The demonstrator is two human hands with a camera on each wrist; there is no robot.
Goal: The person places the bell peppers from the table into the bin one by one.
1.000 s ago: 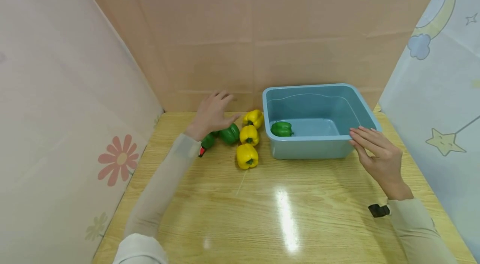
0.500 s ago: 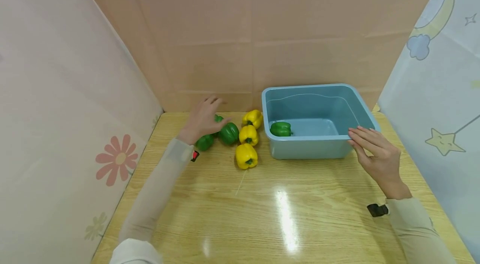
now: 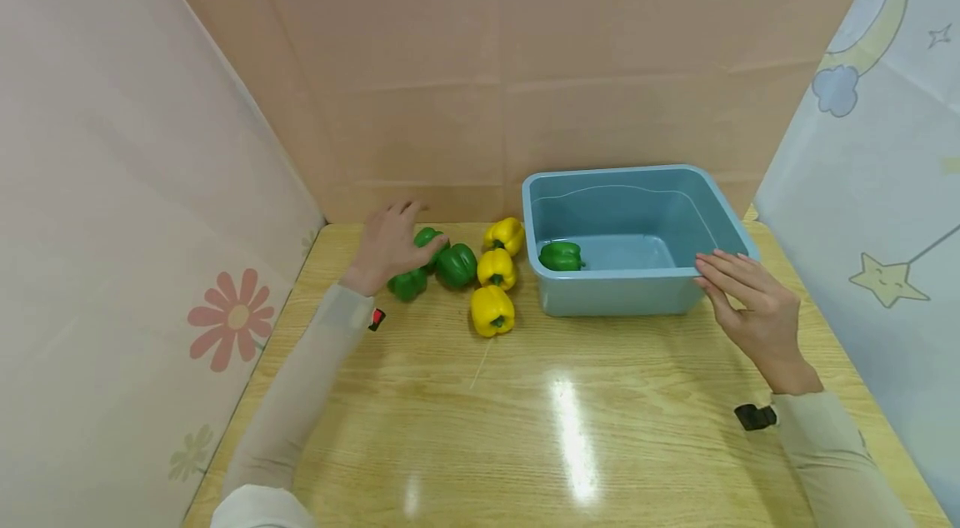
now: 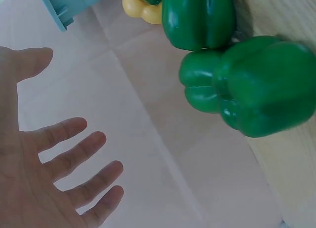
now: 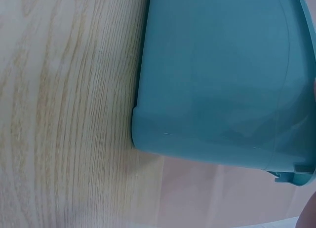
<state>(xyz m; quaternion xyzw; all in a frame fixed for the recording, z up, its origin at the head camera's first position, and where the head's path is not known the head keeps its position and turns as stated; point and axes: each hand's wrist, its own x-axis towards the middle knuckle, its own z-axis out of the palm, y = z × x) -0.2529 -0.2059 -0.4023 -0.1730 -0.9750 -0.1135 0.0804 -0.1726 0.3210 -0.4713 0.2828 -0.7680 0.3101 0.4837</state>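
Observation:
My left hand (image 3: 386,249) hovers with spread fingers beside a cluster of 3 green bell peppers (image 3: 456,266) at the back left of the table, overlapping part of it in the head view. In the left wrist view, the palm and separated fingers (image 4: 101,176) hold nothing, apart from the shiny green bell peppers (image 4: 269,87). My right hand (image 3: 753,311) rests with nearly straight fingers on the front right corner of a blue plastic bin (image 3: 615,296). Another green bell pepper (image 3: 560,256) lies inside the bin, at its left end.
A row of 3 yellow bell peppers (image 3: 492,311) stands between the green cluster and the bin. The wooden table (image 3: 480,445) ends at a brown paper backdrop (image 3: 420,95). Printed sheets flank both sides. In the right wrist view, the bin's outer wall (image 5: 212,90) rises from the tabletop.
My left hand has moved left and slightly toward me, uncovering more of the green bell peppers. The right hand has stayed on the bin's corner; the peppers have not moved.

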